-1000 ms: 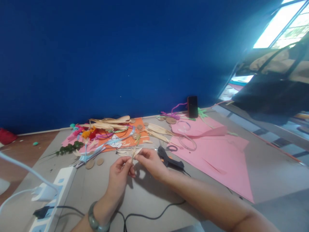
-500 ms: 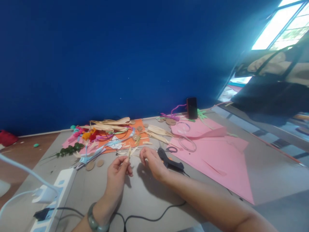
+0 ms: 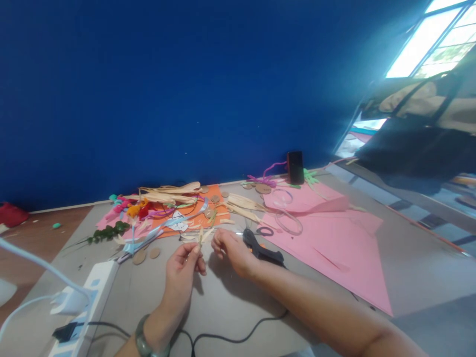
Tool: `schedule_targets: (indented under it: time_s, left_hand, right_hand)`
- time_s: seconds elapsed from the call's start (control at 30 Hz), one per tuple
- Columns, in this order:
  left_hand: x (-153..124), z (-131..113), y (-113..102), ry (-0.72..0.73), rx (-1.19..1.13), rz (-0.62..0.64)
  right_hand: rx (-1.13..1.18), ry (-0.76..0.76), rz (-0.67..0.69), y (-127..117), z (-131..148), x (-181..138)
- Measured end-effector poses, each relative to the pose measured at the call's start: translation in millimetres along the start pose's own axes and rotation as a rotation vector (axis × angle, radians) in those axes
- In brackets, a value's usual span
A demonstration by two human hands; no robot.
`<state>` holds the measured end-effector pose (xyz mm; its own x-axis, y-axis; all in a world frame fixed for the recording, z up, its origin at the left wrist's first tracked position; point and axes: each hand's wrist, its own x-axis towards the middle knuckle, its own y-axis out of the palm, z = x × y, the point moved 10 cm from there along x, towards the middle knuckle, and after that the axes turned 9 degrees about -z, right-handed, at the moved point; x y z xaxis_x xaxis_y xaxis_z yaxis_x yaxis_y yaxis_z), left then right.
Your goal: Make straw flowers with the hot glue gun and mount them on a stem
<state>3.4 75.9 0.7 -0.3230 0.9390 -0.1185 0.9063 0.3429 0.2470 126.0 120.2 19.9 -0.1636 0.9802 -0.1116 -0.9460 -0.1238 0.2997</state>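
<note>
Left hand [image 3: 183, 270] pinching pale tan leaf-shaped strips [image 3: 202, 235], thin, pointed, fanned upward, just left of black glue gun [image 3: 262, 249], right hand [image 3: 232, 251] loosely curled beside them, grip unclear

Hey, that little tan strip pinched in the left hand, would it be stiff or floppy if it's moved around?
The tan strip stands upright above the left hand without drooping, so it is probably fairly stiff. It looks thin and flat, so likely very light and easy to crease. The right hand is close beside it.

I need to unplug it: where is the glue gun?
The black glue gun lies just beyond the right hand, beside the pink paper.
</note>
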Motion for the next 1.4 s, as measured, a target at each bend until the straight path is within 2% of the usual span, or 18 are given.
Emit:
schedule_targets:
  time_s: [0.13,0.27,0.37,0.47,0.53,0.63,0.73,0.93,1.4]
  left_hand:
    - [0.8,1.4,-1.3,0.005,-0.015,-0.009]
    - [0.1,-0.3,1.0,0.007,0.003,0.025]
    - [-0.1,-2.7,0.7,0.007,0.009,0.022]
    - [0.0,-4.0,0.6,0.017,-0.01,0.018]
    - [-0.2,-2.9,0.6,0.016,-0.021,0.018]
    - [-1.5,1.1,2.1,-0.009,-0.024,0.036]
    - [-3.4,2.4,5.0,-0.015,-0.016,0.065]
    - [-5.3,3.9,9.5,-0.028,-0.033,0.099]
    - [-6.7,0.3,7.0,0.015,0.072,0.084]
  right_hand:
    - [-0.028,0.082,0.045,0.9,-8.3,0.4]
    - [-0.178,-0.016,0.128,5.5,1.7,-3.2]
    - [-0.243,-0.049,0.079,0.4,6.1,-3.3]
    - [-0.181,-0.08,-0.017,-7.2,13.3,-2.4]
    - [-0.115,-0.102,-0.033,-7.7,18.7,-2.9]
    - [-0.048,-0.069,0.053,1.1,18.8,-4.9]
    - [-0.074,-0.022,0.12,6.4,12.7,-6.1]
    - [-0.071,0.05,0.122,4.8,-0.5,-4.4]
    - [-0.044,0.069,0.107,5.4,-3.9,-4.2]
